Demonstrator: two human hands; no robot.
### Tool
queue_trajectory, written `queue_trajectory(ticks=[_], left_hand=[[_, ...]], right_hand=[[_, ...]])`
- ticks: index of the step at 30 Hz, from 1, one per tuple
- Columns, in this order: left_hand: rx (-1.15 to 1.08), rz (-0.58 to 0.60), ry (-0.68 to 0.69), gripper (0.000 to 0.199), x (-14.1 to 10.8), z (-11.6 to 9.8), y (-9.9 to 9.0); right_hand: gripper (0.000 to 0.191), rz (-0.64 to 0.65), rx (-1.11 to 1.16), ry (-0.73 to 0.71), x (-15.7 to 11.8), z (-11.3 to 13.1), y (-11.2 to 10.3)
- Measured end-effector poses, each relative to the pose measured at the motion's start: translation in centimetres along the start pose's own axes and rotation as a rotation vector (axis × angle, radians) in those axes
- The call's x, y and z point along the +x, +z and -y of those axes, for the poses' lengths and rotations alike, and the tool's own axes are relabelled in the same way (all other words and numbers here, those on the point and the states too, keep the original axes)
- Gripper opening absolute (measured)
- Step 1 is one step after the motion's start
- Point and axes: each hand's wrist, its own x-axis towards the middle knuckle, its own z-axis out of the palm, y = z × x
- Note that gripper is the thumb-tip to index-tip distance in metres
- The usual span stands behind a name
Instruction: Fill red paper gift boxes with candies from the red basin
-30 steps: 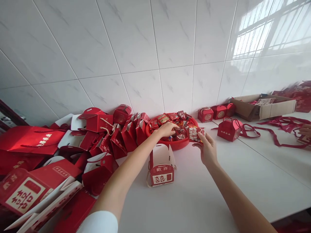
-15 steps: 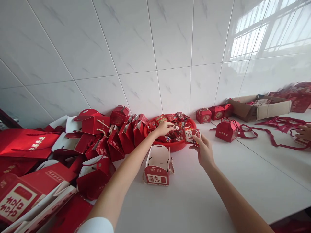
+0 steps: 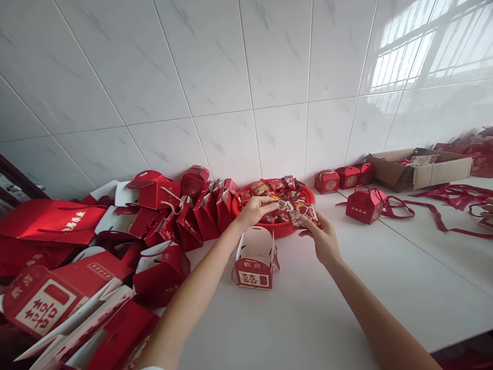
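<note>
My left hand [image 3: 254, 211] pinches a small red-and-white candy packet [image 3: 284, 206] over the front of a red basin [image 3: 284, 229] heaped with wrapped candies [image 3: 275, 186]. Close beside it, my right hand [image 3: 320, 237] is closed on another red-and-cream candy packet [image 3: 302, 216]. The two packets meet or overlap at their edges. Below my left hand stands an open red gift box [image 3: 254, 272] with a white inside, its top flaps apart and a twisted cord at its sides. What lies at the bottom of the box is hidden.
Red gift boxes and bags [image 3: 154, 272] crowd the left side. On the right are a closed red box [image 3: 365, 204], loose ribbon [image 3: 431, 210], small boxes [image 3: 327, 181] by the wall and a cardboard carton [image 3: 442, 172]. Part of another person's hand [image 3: 488, 206] shows at the right edge.
My left hand has lifted a packet from the candies and moved right, towards the packet in my right hand. The view has shifted slightly.
</note>
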Motion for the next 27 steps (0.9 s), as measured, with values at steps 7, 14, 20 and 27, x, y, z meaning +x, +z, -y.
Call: queue_trajectory(ticks=[7, 14, 20, 27], left_hand=[[0.138, -0.061, 0.028, 0.035, -2.5, -0.9, 0.9], [0.128, -0.090, 0.034, 0.034, -5.0, -0.9, 1.0], [0.095, -0.069, 0.022, 0.031, -6.6, -1.7, 0.1], [0.324, -0.140, 0.026, 0.028, -8.5, -2.7, -3.1]], right_hand=[[0.041, 0.077, -0.018, -0.015, -0.7, 0.3, 0.4], [0.035, 0.210, -0.023, -0.027, -1.3, 0.5, 0.6], [0.032, 0.312, 0.034, 0.029, -1.9, 0.5, 0.9], [0.031, 0.207, 0.048, 0.009, -1.6, 0.2, 0.5]])
